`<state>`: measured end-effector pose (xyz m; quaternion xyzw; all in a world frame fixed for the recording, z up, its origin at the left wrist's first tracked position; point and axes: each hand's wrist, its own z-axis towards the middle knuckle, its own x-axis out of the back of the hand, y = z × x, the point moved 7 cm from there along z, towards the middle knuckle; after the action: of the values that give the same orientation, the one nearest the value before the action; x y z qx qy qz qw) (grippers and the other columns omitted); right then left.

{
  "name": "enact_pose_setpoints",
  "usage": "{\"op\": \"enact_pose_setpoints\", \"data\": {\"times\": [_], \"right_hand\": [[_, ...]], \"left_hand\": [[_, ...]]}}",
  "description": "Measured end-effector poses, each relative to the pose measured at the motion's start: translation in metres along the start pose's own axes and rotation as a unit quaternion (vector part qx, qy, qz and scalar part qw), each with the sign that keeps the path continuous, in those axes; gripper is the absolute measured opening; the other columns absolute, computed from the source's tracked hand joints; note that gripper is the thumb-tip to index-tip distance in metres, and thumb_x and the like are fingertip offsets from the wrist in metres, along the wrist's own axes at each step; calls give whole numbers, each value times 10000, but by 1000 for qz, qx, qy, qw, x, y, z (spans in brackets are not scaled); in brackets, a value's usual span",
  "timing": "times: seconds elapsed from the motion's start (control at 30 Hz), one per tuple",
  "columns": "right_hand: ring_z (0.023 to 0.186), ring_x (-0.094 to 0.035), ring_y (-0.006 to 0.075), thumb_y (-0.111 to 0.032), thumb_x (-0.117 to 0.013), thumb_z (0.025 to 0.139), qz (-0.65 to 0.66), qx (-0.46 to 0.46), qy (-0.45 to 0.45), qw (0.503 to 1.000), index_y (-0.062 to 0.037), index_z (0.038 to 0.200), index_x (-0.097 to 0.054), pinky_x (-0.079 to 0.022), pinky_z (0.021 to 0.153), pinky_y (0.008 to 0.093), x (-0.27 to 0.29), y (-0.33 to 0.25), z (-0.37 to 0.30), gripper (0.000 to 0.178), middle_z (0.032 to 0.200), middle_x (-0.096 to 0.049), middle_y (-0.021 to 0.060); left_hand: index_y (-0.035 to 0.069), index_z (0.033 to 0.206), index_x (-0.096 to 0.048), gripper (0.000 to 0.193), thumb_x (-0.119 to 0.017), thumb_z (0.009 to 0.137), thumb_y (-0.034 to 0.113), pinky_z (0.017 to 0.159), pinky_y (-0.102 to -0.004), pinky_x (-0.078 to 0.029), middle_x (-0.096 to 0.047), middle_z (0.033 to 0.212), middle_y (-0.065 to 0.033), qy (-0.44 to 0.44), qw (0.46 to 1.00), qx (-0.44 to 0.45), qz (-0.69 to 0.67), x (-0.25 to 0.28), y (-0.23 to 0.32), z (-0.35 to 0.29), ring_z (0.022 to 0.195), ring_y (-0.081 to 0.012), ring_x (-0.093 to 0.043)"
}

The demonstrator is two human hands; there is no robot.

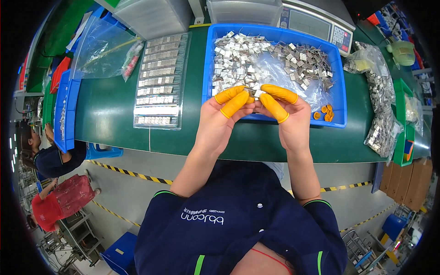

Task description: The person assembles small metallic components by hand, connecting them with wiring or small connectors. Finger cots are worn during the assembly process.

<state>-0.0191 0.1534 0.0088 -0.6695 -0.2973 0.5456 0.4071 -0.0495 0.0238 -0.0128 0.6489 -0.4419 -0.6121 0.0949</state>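
Note:
Both my hands meet over the near side of a blue bin (343, 78), with orange finger cots on thumbs and forefingers. Between the fingertips is a small white block with thin metal leads (257, 93). My right hand (293, 120) pinches it from the right, and my left hand (220, 120) closes on its left side, at the leads. The fingers partly hide it. In the bin lie a heap of similar white parts (236, 59) on the left and a greyer heap (307, 64) on the right, with clear plastic film (277, 75) between them.
Left of the bin, a clear tray (158, 82) holds rows of the parts. Loose finger cots (328, 112) lie in the bin's near right corner. A scale (316, 27) stands behind; bagged parts (381, 110) lie right. Two people are at far left, beyond another blue bin (66, 114).

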Motion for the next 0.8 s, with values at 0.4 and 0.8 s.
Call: {"op": "enact_pose_setpoints", "data": {"times": [0.4, 0.8], "right_hand": [[824, -623, 173, 31, -644, 744, -169, 75, 2, 983, 65, 953, -605, -494, 768, 257, -3, -17, -8, 216, 915, -629, 117], [909, -558, 172, -2, -719, 664, -52, -41, -215, 974, 44, 1042, -584, -463, 829, 280, -18, -2, -5, 404, 1006, -544, 71]], "left_hand": [[-74, 992, -574, 222, -585, 822, 68, 741, -264, -493, -626, 882, -126, 12, 977, -71, 203, -9, 14, -7, 782, -172, -616], [-38, 895, -613, 160, -619, 795, 87, 619, -227, -450, -613, 772, -65, -137, 981, 96, 96, -13, 7, -16, 651, -111, -562]]}}
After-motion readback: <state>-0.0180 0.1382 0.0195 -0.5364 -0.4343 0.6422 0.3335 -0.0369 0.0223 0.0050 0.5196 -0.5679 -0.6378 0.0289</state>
